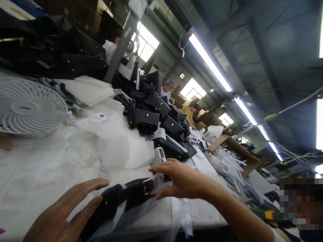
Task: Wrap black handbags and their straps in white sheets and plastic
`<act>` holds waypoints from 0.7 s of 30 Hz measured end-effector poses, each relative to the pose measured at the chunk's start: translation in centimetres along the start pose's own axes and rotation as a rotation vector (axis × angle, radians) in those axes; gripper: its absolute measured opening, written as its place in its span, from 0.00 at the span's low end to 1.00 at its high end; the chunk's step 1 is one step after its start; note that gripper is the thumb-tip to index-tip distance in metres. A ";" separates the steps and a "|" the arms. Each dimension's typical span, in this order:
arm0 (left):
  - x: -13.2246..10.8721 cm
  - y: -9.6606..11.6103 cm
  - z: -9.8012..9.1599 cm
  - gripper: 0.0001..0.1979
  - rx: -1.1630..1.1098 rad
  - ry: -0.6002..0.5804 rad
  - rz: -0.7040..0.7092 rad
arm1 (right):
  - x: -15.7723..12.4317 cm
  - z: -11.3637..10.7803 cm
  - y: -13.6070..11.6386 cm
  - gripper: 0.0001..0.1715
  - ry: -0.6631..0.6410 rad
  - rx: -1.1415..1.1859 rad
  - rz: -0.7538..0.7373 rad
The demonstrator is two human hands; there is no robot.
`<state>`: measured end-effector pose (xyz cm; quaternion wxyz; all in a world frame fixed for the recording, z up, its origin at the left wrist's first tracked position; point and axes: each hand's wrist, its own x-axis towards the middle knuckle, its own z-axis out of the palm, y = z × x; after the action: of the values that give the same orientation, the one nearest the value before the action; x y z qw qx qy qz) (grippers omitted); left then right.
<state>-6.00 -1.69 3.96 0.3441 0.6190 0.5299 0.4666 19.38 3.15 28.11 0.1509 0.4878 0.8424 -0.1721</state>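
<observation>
A black bag (135, 192) with a gold buckle (147, 186) lies at the front edge of the white table, thin clear plastic partly around it. My left hand (63, 210) is at its left end, thumb and fingers spread and close to the black material; whether they touch it I cannot tell. Over the buckle end reaches my right hand (179, 178), fingers stretched out and thumb apart, close to the clear plastic. Just beyond its fingertips stands a white plastic object (159, 154), partly hidden by the hand.
A white fan (27, 107) lies at left beside white sheets (88, 89). Black bags (157, 102) are heaped beyond, with more at upper left (70, 65). White strips (229, 163) spill by a cardboard box (239, 154). One person (302, 205) is at lower right; others are farther back.
</observation>
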 end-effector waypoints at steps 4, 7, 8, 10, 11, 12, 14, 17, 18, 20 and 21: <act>1.7 5.2 0.8 0.23 0.056 -0.105 0.168 | -2.0 0.5 2.5 0.22 0.041 -0.078 0.031; 3.6 9.9 1.9 0.30 0.058 -0.252 0.169 | -2.3 -0.7 3.0 0.23 0.112 0.060 -0.142; 4.2 11.2 2.0 0.32 0.045 -0.286 0.164 | -2.3 -1.4 3.0 0.26 0.134 0.118 -0.216; 5.0 13.5 1.8 0.34 0.030 -0.313 0.139 | -2.4 -2.7 3.0 0.32 0.158 0.223 -0.367; 5.2 14.4 1.5 0.34 0.025 -0.318 0.117 | -2.4 -3.3 3.0 0.33 0.152 0.266 -0.436; 5.4 15.2 1.0 0.33 0.012 -0.331 0.096 | -2.3 -3.8 3.0 0.35 0.132 0.301 -0.495; 5.5 16.1 -0.4 0.29 -0.047 -0.418 0.077 | -1.8 -4.3 3.2 0.39 0.065 0.369 -0.582; 5.5 16.4 -2.2 0.22 -0.129 -0.601 0.072 | -0.7 -3.9 3.9 0.40 -0.004 0.511 -0.647; 5.6 16.3 -2.4 0.20 -0.138 -0.631 0.063 | -0.2 -3.6 4.2 0.39 -0.001 0.569 -0.662; 5.9 16.0 -2.4 0.17 -0.153 -0.659 0.037 | 0.5 -2.9 4.9 0.37 0.040 0.664 -0.691; 6.1 16.0 -2.0 0.16 -0.172 -0.670 0.028 | 0.8 -2.6 5.1 0.36 0.074 0.687 -0.706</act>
<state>-2.51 0.89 20.59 0.5434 0.7137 0.3377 0.2852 23.27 7.26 29.40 -0.1161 0.1998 0.8555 -0.4634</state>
